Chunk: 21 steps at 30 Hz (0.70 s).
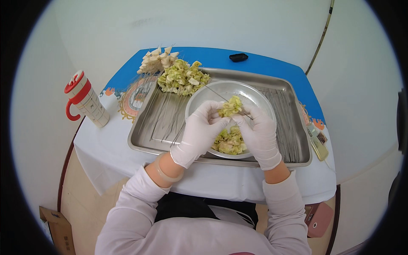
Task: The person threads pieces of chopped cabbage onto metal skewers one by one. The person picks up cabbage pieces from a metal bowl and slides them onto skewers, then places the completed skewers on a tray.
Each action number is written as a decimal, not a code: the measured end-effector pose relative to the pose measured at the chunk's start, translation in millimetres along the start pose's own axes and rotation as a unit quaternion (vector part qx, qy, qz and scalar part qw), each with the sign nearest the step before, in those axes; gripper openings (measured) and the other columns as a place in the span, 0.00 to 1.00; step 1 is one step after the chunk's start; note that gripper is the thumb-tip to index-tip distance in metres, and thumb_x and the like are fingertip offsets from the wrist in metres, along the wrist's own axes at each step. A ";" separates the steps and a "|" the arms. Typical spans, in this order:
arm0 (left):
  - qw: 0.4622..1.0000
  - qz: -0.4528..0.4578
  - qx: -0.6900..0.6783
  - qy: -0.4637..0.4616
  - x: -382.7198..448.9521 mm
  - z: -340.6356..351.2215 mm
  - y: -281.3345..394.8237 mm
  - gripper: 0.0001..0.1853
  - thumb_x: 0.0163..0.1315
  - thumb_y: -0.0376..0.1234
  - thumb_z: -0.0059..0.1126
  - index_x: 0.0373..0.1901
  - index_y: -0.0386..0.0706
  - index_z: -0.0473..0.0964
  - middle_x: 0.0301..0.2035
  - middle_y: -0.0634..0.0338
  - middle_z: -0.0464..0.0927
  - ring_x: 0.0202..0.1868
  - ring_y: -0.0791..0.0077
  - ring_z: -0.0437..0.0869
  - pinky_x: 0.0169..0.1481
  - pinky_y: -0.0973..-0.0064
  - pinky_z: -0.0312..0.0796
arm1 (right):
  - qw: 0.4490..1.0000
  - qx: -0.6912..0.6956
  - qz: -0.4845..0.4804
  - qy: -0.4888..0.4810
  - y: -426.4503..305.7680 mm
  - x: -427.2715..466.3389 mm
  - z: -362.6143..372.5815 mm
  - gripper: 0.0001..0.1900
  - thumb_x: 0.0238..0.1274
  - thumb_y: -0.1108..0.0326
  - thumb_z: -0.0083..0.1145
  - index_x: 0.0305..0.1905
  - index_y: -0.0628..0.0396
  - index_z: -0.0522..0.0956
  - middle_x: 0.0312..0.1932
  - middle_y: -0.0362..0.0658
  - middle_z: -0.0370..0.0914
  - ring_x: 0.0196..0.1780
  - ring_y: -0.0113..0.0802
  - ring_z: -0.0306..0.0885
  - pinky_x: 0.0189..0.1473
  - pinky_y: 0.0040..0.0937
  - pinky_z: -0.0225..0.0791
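Observation:
Both my hands wear thin white gloves and meet over a round metal bowl (191, 98). Between them is a clump of pale green leafy vegetable (232, 106), perhaps cabbage. A thin metal skewer (215, 91) runs slantwise through or along the clump; the exact contact is hidden. My left hand (202, 127) pinches the clump from the left. The fingers of my right hand (259, 134) close around the skewer at the clump's right side, its lower end showing by the palm. More leafy pieces (230, 142) lie in the bowl beneath my hands.
The bowl stands in a steel tray (220, 162). Bare skewers (282, 124) lie right; loaded leafy skewers (181, 78) left. Skewered white pieces (156, 60) lie behind. A red-lidded tumbler (87, 98) stands left, a phone (317, 145) right, a black object (238, 57) at the back.

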<state>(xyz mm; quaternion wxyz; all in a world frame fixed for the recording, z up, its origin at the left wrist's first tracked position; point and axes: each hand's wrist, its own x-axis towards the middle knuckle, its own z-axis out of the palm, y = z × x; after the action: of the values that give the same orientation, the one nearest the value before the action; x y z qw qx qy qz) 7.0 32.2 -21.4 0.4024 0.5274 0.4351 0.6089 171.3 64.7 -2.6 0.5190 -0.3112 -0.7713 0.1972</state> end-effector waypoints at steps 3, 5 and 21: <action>1.000 0.007 -0.016 -0.003 -7.9 4.9 2.2 0.18 0.64 0.22 0.59 0.56 0.31 0.71 0.49 0.52 0.78 0.51 0.75 0.80 0.56 0.78 0.75 | 0.998 0.019 0.052 -0.006 3.9 -4.1 1.7 0.14 0.61 0.71 0.64 0.51 0.63 0.80 0.43 0.49 0.83 0.44 0.35 0.83 0.48 0.30 0.74; 0.999 0.032 -0.035 -0.001 -9.7 5.5 -0.6 0.18 0.64 0.22 0.58 0.56 0.31 0.72 0.51 0.51 0.78 0.52 0.75 0.80 0.56 0.78 0.75 | 0.993 0.084 0.088 -0.002 7.8 -4.8 4.6 0.14 0.63 0.72 0.63 0.52 0.64 0.80 0.44 0.48 0.84 0.45 0.32 0.82 0.49 0.28 0.74; 0.996 0.086 -0.018 0.027 -8.0 2.2 -1.4 0.13 0.64 0.23 0.61 0.51 0.34 0.78 0.43 0.59 0.82 0.43 0.80 0.82 0.48 0.81 0.77 | 0.971 0.201 0.127 -0.007 7.6 -6.1 4.2 0.12 0.62 0.78 0.61 0.50 0.65 0.81 0.43 0.42 0.85 0.44 0.23 0.80 0.48 0.22 0.74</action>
<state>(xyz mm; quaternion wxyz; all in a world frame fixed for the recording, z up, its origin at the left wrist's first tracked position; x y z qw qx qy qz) 10.2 25.2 -24.9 0.3466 0.5386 0.3878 0.6629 171.1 66.1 -13.1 0.5364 -0.2949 -0.6735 0.4143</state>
